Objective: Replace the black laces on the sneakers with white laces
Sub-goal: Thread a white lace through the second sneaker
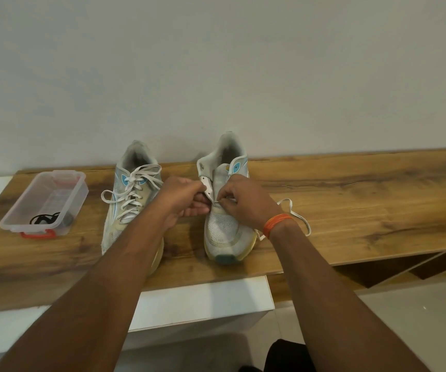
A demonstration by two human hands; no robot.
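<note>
Two worn white sneakers stand side by side on the wooden bench (350,189), toes toward me. The left sneaker (130,189) is laced with a white lace tied in a loose bow. The right sneaker (225,226) has bare upper eyelets. My left hand (181,197) grips its left eyelet flap near the lowest holes. My right hand (246,202) pinches the white lace (294,213) at the lower eyelets; the lace trails in a loop to the right behind my wrist, which wears an orange band.
A clear plastic box (44,202) with red clips sits at the bench's left end and holds a coiled black lace (45,218). A pale wall rises right behind the shoes. A white cabinet (203,302) stands under the bench edge.
</note>
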